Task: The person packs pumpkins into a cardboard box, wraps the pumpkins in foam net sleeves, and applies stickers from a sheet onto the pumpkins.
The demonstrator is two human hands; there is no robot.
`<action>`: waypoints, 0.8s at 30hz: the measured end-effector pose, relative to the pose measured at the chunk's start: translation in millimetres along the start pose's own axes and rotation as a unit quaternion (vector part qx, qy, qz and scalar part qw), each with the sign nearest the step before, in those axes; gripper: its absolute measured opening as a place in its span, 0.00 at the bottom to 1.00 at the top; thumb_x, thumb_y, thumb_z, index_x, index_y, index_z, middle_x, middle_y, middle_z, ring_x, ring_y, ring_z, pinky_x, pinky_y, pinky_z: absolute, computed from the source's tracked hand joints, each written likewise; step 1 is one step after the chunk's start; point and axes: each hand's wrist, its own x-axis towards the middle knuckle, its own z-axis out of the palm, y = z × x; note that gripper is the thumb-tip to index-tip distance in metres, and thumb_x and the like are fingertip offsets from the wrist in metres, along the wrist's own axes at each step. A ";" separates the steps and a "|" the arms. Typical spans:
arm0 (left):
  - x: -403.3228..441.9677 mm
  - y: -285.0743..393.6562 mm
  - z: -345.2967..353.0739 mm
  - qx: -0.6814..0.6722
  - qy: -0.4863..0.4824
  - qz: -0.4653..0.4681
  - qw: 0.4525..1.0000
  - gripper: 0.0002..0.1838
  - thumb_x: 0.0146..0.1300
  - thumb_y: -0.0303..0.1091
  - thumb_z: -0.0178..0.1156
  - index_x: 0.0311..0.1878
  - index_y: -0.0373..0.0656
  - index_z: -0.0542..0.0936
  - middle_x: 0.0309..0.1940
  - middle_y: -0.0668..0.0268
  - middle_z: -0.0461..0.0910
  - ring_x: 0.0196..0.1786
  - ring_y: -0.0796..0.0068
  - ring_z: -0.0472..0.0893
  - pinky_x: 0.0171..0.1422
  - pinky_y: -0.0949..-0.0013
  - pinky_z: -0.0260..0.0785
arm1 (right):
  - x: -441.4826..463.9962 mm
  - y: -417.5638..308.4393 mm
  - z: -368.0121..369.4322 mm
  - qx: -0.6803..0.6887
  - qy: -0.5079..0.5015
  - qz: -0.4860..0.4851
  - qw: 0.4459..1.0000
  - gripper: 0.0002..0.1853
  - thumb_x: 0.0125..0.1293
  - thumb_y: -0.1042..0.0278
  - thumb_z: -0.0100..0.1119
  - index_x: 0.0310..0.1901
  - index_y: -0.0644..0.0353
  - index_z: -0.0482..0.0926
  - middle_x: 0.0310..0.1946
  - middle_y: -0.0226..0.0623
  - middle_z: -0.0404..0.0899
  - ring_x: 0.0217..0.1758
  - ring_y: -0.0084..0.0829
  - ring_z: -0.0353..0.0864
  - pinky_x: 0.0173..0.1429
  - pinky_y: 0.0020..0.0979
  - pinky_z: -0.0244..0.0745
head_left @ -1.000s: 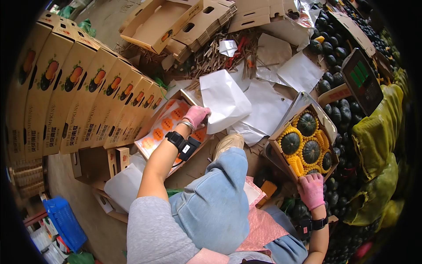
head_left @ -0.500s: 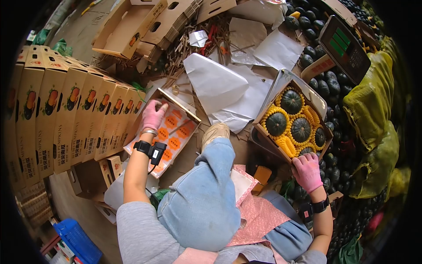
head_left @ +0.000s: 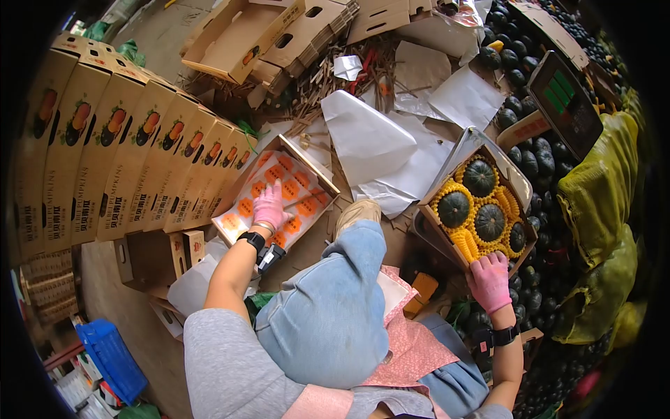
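My left hand (head_left: 270, 211), in a pink glove, lies on white sheets of orange round stickers (head_left: 287, 170), its fingers spread. The sheets are in a shallow cardboard box (head_left: 307, 162) left of my outstretched leg. My right hand (head_left: 490, 281), gloved in pink too, is bent over the near edge of a second cardboard box (head_left: 427, 211), gripping it. In that box are several dark green pumpkins (head_left: 490, 221) in yellow foam nets (head_left: 463, 244). The box rests on a scale's metal platform (head_left: 522, 180), beneath a tilted display (head_left: 565, 105).
Printed cartons (head_left: 125, 150) stand in a row at left. Flattened and open boxes (head_left: 244, 38) are stacked at the back. White paper sheets (head_left: 370, 136) cover the floor ahead. Loose pumpkins (head_left: 541, 157) and yellow-green net sacks (head_left: 597, 188) are heaped at right. A blue crate (head_left: 112, 359) sits at lower left.
My left hand has moved from the far left edge of the sticker box down onto the middle of the sheets, fingers spreading. My right hand stays at the pumpkin box's edge. The view has shifted slightly.
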 end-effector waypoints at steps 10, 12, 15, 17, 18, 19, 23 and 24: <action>6.7 -22.5 0.0 -0.093 0.100 0.039 0.990 0.20 0.55 0.43 0.66 0.51 0.52 0.77 0.43 0.58 0.82 0.45 0.53 0.80 0.50 0.56 0.72 | -7.5 -2.5 -2.6 0.012 0.024 -0.007 1.000 0.12 0.48 0.65 0.66 0.32 0.56 0.75 0.32 0.37 0.75 0.44 0.41 0.74 0.58 0.45 0.64; 10.4 -29.9 1.9 -0.163 0.108 0.042 0.980 0.17 0.56 0.43 0.64 0.48 0.51 0.79 0.41 0.56 0.81 0.44 0.52 0.80 0.50 0.56 0.72 | -12.3 -1.1 -4.9 0.017 0.021 -0.007 1.000 0.15 0.48 0.65 0.66 0.37 0.57 0.75 0.34 0.37 0.75 0.46 0.41 0.73 0.58 0.45 0.63; 6.9 -40.1 8.2 -0.249 0.187 0.065 0.948 0.12 0.59 0.42 0.62 0.42 0.47 0.81 0.40 0.54 0.81 0.44 0.51 0.80 0.49 0.57 0.72 | -17.2 -1.2 -13.9 0.065 0.004 0.003 0.998 0.18 0.47 0.66 0.67 0.40 0.57 0.75 0.37 0.37 0.75 0.48 0.42 0.72 0.58 0.45 0.63; 2.7 -39.3 3.6 -0.284 0.299 0.092 0.906 0.12 0.60 0.42 0.62 0.40 0.44 0.81 0.38 0.54 0.80 0.41 0.51 0.79 0.46 0.58 0.72 | -17.3 -7.0 -26.1 0.080 0.058 0.019 0.995 0.22 0.46 0.67 0.69 0.44 0.58 0.74 0.42 0.39 0.74 0.50 0.44 0.71 0.59 0.45 0.63; -18.5 -19.0 -36.2 -0.321 0.300 0.080 0.895 0.14 0.61 0.42 0.61 0.35 0.39 0.78 0.31 0.57 0.77 0.36 0.51 0.77 0.42 0.58 0.70 | -16.8 -8.4 -32.5 0.086 0.079 0.031 0.993 0.25 0.46 0.66 0.70 0.48 0.59 0.73 0.46 0.41 0.73 0.52 0.46 0.70 0.60 0.46 0.62; -28.2 -10.8 -54.9 -0.317 0.308 0.059 0.895 0.15 0.61 0.42 0.62 0.29 0.39 0.74 0.26 0.59 0.73 0.32 0.53 0.74 0.38 0.59 0.68 | -16.7 -8.1 -37.1 0.088 0.102 0.038 0.990 0.27 0.47 0.63 0.69 0.51 0.59 0.73 0.48 0.42 0.73 0.54 0.48 0.69 0.61 0.47 0.62; -49.2 35.1 -135.5 -0.158 0.520 0.306 0.781 0.11 0.55 0.36 0.66 0.26 0.46 0.72 0.26 0.63 0.72 0.31 0.58 0.74 0.36 0.59 0.66 | 6.3 -13.2 -59.7 0.117 0.162 0.033 0.979 0.29 0.50 0.56 0.69 0.53 0.60 0.73 0.51 0.45 0.73 0.56 0.49 0.70 0.62 0.46 0.64; -55.1 51.4 -153.8 -0.132 0.517 0.361 0.765 0.10 0.48 0.31 0.66 0.26 0.46 0.72 0.26 0.64 0.72 0.31 0.59 0.74 0.36 0.59 0.67 | 15.6 -16.4 -67.8 0.112 0.174 0.028 0.978 0.30 0.50 0.54 0.70 0.52 0.61 0.73 0.50 0.45 0.73 0.55 0.49 0.70 0.61 0.46 0.64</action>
